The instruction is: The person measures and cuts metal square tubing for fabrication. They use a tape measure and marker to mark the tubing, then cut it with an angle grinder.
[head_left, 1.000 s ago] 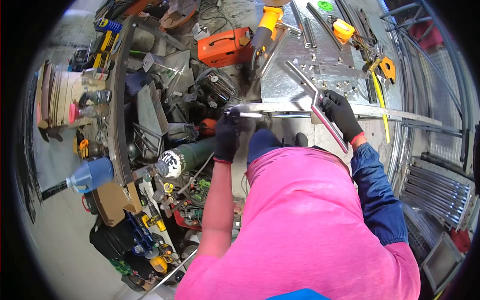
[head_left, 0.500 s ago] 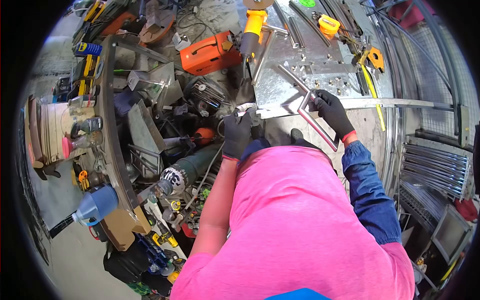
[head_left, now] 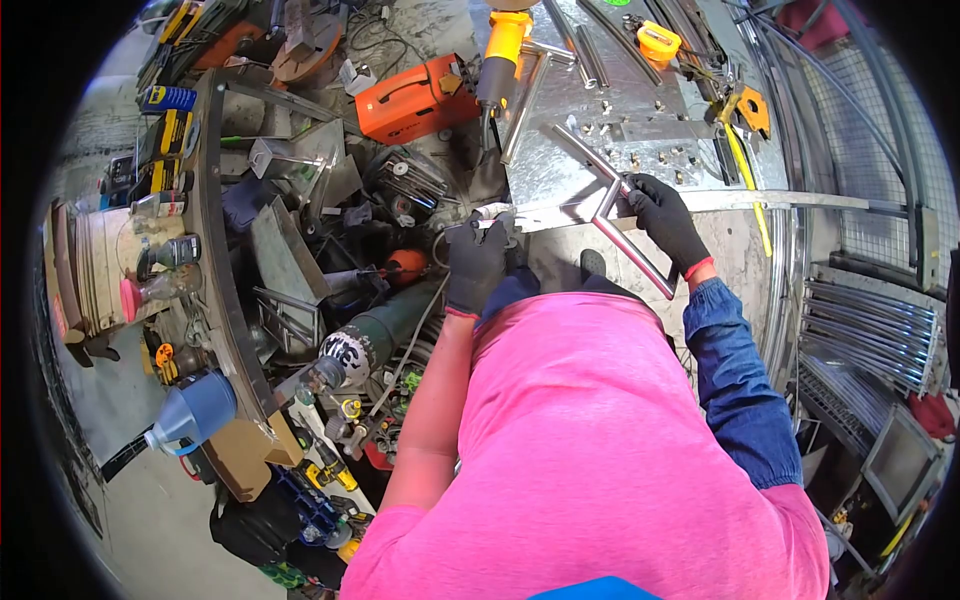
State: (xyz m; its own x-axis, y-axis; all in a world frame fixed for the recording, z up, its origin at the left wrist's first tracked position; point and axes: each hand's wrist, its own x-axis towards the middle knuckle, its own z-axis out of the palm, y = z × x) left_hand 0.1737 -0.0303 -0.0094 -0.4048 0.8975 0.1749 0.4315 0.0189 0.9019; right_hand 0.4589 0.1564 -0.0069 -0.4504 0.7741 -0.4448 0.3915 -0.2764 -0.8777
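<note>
My right hand (head_left: 668, 220), in a black glove with a red cuff, is closed around a shiny metal tube piece (head_left: 634, 256). Its lengths meet at sharp angles; one end lies over the metal table (head_left: 565, 180) and the other slopes down past the table's front edge. At that same edge, further left, my left hand (head_left: 477, 265) wears a matching glove. Its fingers are curled beside a small pale object (head_left: 490, 212); what they grip is mostly hidden. An angle grinder (head_left: 500, 75) with a yellow body lies on the table's left side.
Several small metal bits, loose tubes (head_left: 588, 58), an orange tape measure (head_left: 657, 42) and a yellow strap (head_left: 742, 165) lie on the table. An orange toolbox-like case (head_left: 418, 98) stands to the left. Below it are a gas cylinder (head_left: 375, 330) and cluttered scrap; metal racks (head_left: 870, 325) stand right.
Both hands stay nearly where they were, with the tube piece held in the same pose. The view has shifted very slightly.
</note>
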